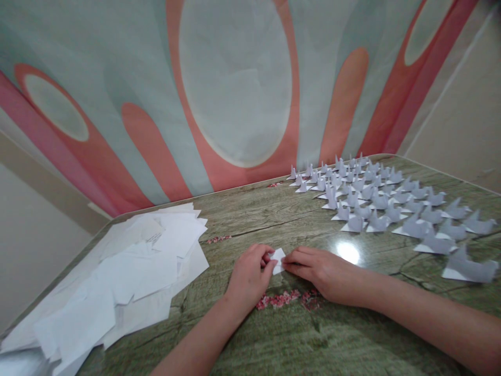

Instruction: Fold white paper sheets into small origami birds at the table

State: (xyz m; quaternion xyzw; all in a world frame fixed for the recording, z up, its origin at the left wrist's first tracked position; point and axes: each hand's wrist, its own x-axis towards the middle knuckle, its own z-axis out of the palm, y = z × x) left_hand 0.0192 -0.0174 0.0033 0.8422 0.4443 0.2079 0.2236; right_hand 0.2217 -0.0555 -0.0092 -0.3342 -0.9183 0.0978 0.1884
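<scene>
A small folded piece of white paper (278, 260) is between my two hands, just above or on the table near the middle. My left hand (252, 269) pinches its left side between thumb and fingers. On the opposite side, my right hand (315, 269) grips the paper's right edge with its fingertips, thumb and fingers pressed together. The fingers cover the paper's side edges, so its full folded shape is partly hidden.
A heap of loose white paper sheets (136, 271) covers the table's left side. Several rows of folded white paper birds (378, 201) stand at the back right. The wood-patterned table (242, 219) meets a patterned wall covering (235, 89) behind.
</scene>
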